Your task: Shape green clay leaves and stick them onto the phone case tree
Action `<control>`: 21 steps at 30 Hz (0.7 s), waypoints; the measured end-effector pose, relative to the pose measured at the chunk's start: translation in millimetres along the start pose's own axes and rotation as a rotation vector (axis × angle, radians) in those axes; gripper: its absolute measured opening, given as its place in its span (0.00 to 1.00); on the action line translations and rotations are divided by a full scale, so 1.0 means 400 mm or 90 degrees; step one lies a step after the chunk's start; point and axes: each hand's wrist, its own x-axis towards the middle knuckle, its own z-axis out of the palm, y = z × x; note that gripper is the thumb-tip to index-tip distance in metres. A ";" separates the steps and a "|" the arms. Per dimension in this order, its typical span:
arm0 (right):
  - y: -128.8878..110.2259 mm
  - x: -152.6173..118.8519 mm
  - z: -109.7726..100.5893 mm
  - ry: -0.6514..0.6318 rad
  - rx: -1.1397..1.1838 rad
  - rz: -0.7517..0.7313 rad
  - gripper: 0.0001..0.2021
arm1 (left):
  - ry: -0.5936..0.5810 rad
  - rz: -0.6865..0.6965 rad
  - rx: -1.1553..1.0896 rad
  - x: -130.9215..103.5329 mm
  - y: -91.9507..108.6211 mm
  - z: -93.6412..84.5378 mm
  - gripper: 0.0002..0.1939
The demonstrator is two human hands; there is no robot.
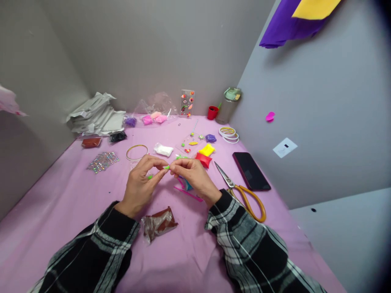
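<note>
Left hand (141, 184), right hand (194, 176) pinching green piece (166, 167), open cloth (76, 207) toward left edge

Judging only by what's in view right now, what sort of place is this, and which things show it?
It looks like a craft corner, though I can't tell in what building. On the table lie big scissors, sparkly stickers and a bright yellow packet.

Hands (139, 187), two; pinched green piece (166, 167), one; scissors (231, 184), one pair; phone (251, 171), one; bottle (225, 110), one; red cup (212, 114), one.
</note>
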 end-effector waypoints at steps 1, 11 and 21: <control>0.000 0.000 0.000 0.001 0.002 0.000 0.07 | -0.003 0.001 0.000 0.000 0.000 0.000 0.03; 0.001 0.000 0.004 0.036 -0.040 -0.033 0.04 | -0.017 -0.134 -0.080 -0.002 -0.002 0.003 0.09; 0.002 -0.001 0.010 0.048 -0.059 -0.056 0.05 | -0.032 -0.198 -0.181 0.003 0.004 0.003 0.14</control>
